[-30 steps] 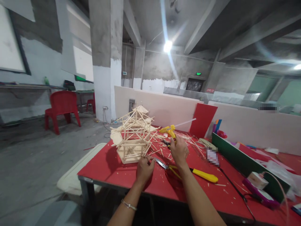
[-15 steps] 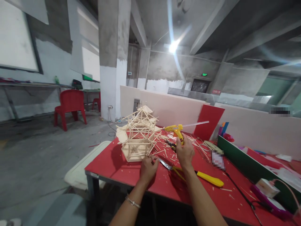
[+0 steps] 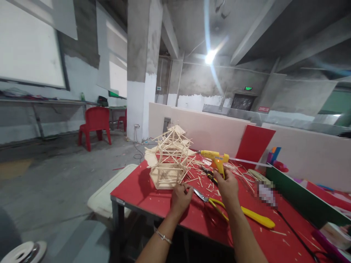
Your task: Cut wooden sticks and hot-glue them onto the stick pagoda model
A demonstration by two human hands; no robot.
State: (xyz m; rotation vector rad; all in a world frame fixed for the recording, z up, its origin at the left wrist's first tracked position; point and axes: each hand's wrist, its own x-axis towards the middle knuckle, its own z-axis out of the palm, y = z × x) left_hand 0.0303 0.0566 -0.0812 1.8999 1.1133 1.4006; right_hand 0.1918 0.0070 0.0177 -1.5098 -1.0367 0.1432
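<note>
A tiered model house of thin wooden sticks (image 3: 170, 157) stands on the red table (image 3: 142, 193) near its far left corner. My left hand (image 3: 181, 198) is curled at the model's base, fingertips pinched on a thin stick beside it. My right hand (image 3: 228, 186) grips the handle of a yellow glue gun (image 3: 215, 157), held upright above the table, nozzle pointing left toward the model, a clear glue stick jutting out to the right. Loose sticks (image 3: 236, 170) lie scattered behind the hands.
Yellow-handled pliers (image 3: 238, 210) lie on the table under my right forearm. A red board (image 3: 253, 146) leans on a pale partition. A green divider (image 3: 298, 201) runs along the right. A red chair (image 3: 94, 124) and a concrete pillar (image 3: 141, 69) stand beyond; a white bin (image 3: 108, 191) sits left of the table.
The view has swung left, so everything sits further right in the frame. The glue gun has tipped so its nozzle points more level toward the model. My left hand stays at the model's base.
</note>
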